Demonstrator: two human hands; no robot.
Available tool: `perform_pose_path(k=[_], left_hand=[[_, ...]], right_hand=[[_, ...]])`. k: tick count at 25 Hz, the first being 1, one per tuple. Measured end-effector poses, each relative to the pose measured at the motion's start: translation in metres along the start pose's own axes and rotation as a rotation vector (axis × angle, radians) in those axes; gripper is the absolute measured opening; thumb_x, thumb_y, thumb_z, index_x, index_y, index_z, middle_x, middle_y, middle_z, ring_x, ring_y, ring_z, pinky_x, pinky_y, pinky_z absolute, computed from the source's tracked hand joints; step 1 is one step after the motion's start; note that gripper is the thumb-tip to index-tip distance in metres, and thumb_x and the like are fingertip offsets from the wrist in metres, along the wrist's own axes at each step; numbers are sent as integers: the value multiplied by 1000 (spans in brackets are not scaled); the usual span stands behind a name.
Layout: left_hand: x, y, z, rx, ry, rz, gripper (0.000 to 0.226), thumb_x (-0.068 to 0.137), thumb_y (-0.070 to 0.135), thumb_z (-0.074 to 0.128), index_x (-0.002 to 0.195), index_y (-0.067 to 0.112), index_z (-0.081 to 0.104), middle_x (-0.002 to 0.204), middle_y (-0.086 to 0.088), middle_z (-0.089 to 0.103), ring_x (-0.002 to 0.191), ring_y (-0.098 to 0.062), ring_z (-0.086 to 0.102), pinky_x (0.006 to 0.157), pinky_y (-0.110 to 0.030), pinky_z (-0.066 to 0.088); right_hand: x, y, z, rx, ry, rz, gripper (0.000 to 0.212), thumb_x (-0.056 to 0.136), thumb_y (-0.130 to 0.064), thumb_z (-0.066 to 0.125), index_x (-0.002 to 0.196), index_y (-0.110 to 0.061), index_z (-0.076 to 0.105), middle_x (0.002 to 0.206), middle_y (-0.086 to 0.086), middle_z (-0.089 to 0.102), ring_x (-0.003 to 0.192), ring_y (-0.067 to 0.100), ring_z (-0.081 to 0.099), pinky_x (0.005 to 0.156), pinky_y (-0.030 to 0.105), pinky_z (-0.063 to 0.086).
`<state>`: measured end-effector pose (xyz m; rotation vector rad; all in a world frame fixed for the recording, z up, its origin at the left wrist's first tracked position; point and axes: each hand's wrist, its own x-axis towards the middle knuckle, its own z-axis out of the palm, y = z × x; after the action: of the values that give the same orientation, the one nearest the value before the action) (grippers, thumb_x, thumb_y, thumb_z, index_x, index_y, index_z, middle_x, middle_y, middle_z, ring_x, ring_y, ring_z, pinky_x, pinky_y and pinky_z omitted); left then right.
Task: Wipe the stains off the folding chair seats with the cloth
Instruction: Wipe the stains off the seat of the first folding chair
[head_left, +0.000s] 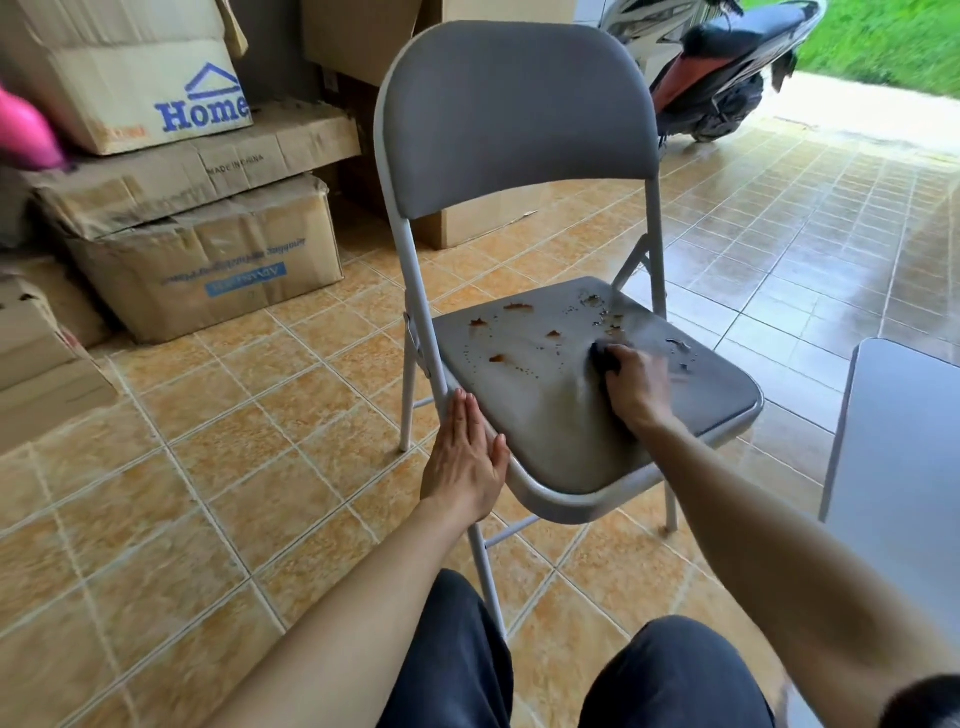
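Note:
A grey folding chair with a white metal frame stands in front of me on the tiled floor. Its padded seat carries several brown stains and dark specks across the back half. My right hand presses a dark cloth onto the middle of the seat; only a small part of the cloth shows past my fingers. My left hand lies flat with fingers together against the seat's front left rim.
Stacked cardboard boxes fill the left side. A parked scooter stands at the back right by the grass. The back of a second grey chair rises at the right edge. My knees in dark trousers are at the bottom.

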<state>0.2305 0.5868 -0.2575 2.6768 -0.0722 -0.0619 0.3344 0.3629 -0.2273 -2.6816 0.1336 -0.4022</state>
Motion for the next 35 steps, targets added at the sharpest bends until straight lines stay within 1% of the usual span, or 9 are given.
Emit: perform_pose_path(k=[3, 6, 9, 14, 19, 24, 27, 32, 35], left_hand=[[0, 0, -4, 8, -15, -10, 71, 100, 45, 14, 152, 5, -14, 161, -10, -19, 151, -19, -13, 119, -26, -6], [3, -1, -5, 22, -33, -8, 70, 100, 45, 13, 152, 6, -14, 161, -9, -19, 151, -18, -13, 122, -29, -2], [3, -4, 2, -26, 3, -8, 70, 99, 46, 13, 152, 10, -15, 162, -7, -19, 151, -17, -12, 122, -28, -2], [6, -6, 7, -42, 43, 14, 75, 95, 53, 9, 153, 11, -13, 163, -5, -16, 151, -15, -10, 125, -32, 6], [4, -6, 8, -32, 34, 26, 87, 83, 58, -4, 153, 7, -11, 163, -8, -14, 151, -15, -11, 124, -28, 0], [18, -6, -4, 68, -20, -13, 72, 99, 45, 16, 153, 3, -5, 163, -12, -10, 152, -19, -7, 124, -31, -1], [35, 2, -8, 100, 1, -76, 69, 100, 41, 18, 153, 4, -5, 163, -12, -9, 152, -20, -6, 124, -31, -1], [53, 10, -7, 107, 34, -116, 70, 99, 42, 19, 154, 5, -4, 163, -11, -11, 152, -20, -7, 124, -31, -3], [50, 11, -6, 106, 35, -115, 70, 99, 41, 21, 154, 4, -3, 163, -12, -9, 152, -20, -6, 124, -31, -3]], right_hand=[[-19, -59, 20, 105, -154, -299, 48, 83, -3, 58, 127, -20, 63, 128, 5, 65, 116, 30, 59, 104, 40, 45], [-39, -69, 10, 76, -294, -628, 44, 88, -9, 59, 129, -25, 61, 136, -3, 59, 115, 23, 53, 100, 33, 42], [-38, -55, 5, 39, -345, -772, 43, 92, -13, 57, 130, -31, 59, 141, -7, 54, 108, 22, 48, 89, 28, 41], [-8, -72, 40, 1, -268, -841, 36, 94, -19, 55, 128, -28, 62, 137, -3, 58, 104, 28, 51, 89, 34, 47], [26, -96, 61, -31, -265, -801, 38, 95, -13, 52, 128, -27, 61, 135, -1, 60, 101, 28, 48, 88, 31, 43], [35, -101, 65, -4, -300, -782, 42, 94, -13, 50, 132, -29, 57, 138, 1, 57, 105, 27, 47, 89, 30, 40], [39, -86, 62, -13, -311, -816, 44, 94, -15, 51, 135, -31, 53, 140, -1, 55, 105, 26, 47, 91, 31, 41], [82, -23, 46, -143, -180, -567, 45, 96, -16, 48, 137, -33, 50, 142, -2, 53, 103, 27, 46, 83, 37, 42], [111, 28, 30, -240, -121, -281, 46, 96, -13, 44, 139, -30, 49, 141, 6, 54, 107, 36, 46, 85, 40, 39]])
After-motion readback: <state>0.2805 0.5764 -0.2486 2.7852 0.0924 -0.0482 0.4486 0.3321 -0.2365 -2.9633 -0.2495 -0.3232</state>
